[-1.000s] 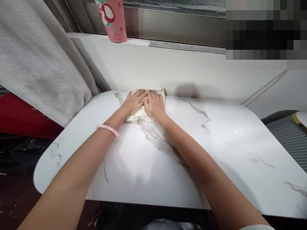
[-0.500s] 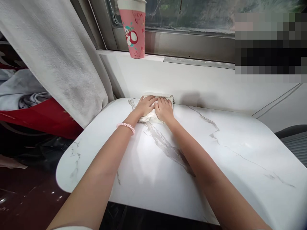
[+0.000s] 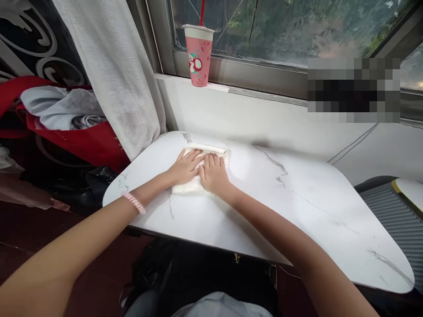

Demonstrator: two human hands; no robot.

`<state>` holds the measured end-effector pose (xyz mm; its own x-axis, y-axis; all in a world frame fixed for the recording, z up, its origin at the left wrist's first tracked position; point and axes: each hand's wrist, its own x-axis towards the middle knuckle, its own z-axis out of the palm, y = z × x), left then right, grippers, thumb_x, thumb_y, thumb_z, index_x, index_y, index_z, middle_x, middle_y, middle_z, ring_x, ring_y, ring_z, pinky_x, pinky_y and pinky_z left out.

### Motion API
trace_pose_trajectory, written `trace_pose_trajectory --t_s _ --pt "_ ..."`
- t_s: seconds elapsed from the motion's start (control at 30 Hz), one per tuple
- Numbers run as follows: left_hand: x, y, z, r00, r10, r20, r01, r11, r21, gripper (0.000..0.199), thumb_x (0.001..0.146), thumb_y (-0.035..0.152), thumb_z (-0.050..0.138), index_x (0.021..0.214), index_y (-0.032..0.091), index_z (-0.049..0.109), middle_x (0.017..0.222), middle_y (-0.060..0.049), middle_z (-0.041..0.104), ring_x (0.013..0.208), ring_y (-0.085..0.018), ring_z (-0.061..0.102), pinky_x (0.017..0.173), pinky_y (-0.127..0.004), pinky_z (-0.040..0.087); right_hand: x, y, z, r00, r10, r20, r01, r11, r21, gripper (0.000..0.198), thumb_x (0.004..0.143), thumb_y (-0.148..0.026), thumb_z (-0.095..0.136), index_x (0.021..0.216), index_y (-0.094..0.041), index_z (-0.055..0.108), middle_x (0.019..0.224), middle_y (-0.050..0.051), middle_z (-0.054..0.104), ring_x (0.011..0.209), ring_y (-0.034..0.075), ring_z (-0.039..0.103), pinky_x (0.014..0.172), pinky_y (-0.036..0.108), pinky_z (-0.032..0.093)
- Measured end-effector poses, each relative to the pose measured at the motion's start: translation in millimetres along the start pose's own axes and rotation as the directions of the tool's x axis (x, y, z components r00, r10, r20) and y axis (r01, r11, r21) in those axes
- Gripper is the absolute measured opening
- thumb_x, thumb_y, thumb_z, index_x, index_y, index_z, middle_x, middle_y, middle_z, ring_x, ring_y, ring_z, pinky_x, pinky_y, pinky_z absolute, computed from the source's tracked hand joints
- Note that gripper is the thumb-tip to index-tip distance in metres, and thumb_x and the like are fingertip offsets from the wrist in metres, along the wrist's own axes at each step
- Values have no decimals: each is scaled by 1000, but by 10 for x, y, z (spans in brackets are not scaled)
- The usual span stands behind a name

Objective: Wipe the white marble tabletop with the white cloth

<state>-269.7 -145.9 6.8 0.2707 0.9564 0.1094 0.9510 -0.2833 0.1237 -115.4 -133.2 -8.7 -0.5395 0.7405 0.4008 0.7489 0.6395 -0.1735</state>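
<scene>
A folded cream-white cloth (image 3: 187, 188) lies flat on the white marble-patterned table (image 3: 264, 207), left of its middle. Pressing on its left part is my left hand (image 3: 185, 167), fingers stretched out and pointing away from me. My right hand (image 3: 213, 174) lies flat on the cloth's right part, its fingers extended too. The two hands almost touch at the fingertips and thumb. A pink coiled band (image 3: 134, 202) circles my left wrist. Part of the cloth is hidden under the palms.
A pink paper cup (image 3: 199, 57) with a red straw stands on the window ledge. A white curtain (image 3: 122, 79) hangs at the left, beside a red bag (image 3: 82, 143) with grey cloth inside. A ridged grey object (image 3: 386, 211) sits past the table's right edge.
Both hands have drawn the cloth back from the wall side toward me. The camera view has shifted, so more of the window, red bag and table's near edge shows.
</scene>
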Motion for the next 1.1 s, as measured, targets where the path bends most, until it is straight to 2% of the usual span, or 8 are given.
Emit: trace_pose_trajectory --t_s 0.13,0.23,0.33,0.43,0.5,0.6,0.73,1.1 --pt "-642 229 -49 1000 2 -21 -2 1000 8 54 95 32 27 146 18 40 154 -11 39 145 -25 28 120 -52 13 -450 -338 -216 997 -79 17 79 997 -11 56 98 -30 32 138 6 42 136 28 51 127 37 45 109 55 30" --pt "-1028 344 -77 1000 -12 -21 12 1000 3 55 95 33 27 146 18 41 153 -11 40 145 -26 29 121 -52 13 -650 -538 -392 986 -145 81 146 989 -11 55 96 -34 35 133 5 49 125 27 58 113 36 52 104 54 36" --pt "-1255 353 -110 1000 -20 7 21 1000 -20 55 96 34 27 148 20 38 155 -9 38 146 -26 27 121 -52 13 -676 -671 -513 971 -180 155 182 983 2 46 95 -37 38 117 -3 60 107 20 63 96 32 55 93 51 43" --pt "-1335 263 -145 999 -9 44 12 998 -60 55 98 37 25 151 22 32 157 -7 33 147 -24 24 121 -52 13 -599 -759 -509 969 -184 168 186 983 5 43 95 -40 37 108 -7 61 101 17 61 92 30 53 87 49 44" --pt "-1336 164 -161 998 -6 55 10 997 -72 56 98 39 26 152 23 29 158 -6 31 147 -24 23 121 -52 14 -535 -805 -426 971 -191 142 191 981 13 44 96 -40 36 111 -6 60 106 18 60 96 31 52 89 51 43" --pt "-1281 -8 -169 998 -43 42 46 997 -61 58 97 37 25 152 19 27 158 -8 31 147 -25 23 121 -53 14 -437 -857 -239 981 -177 74 173 983 55 47 97 -37 35 125 -4 53 122 22 55 111 33 47 100 54 35" --pt "-1092 -226 -180 997 -54 47 57 997 -58 60 96 40 26 150 15 31 157 -11 33 146 -26 25 121 -53 11 -248 -856 -26 992 -124 19 121 986 112 49 96 -33 37 133 -3 47 137 23 47 125 34 38 110 54 24" --pt "-152 -769 -146 999 -41 16 42 996 -81 54 94 33 30 145 18 38 155 -9 36 145 -25 28 120 -51 12 626 -493 337 1000 -20 -10 21 993 120 38 95 -27 38 124 -7 53 122 17 58 116 30 47 107 48 27"
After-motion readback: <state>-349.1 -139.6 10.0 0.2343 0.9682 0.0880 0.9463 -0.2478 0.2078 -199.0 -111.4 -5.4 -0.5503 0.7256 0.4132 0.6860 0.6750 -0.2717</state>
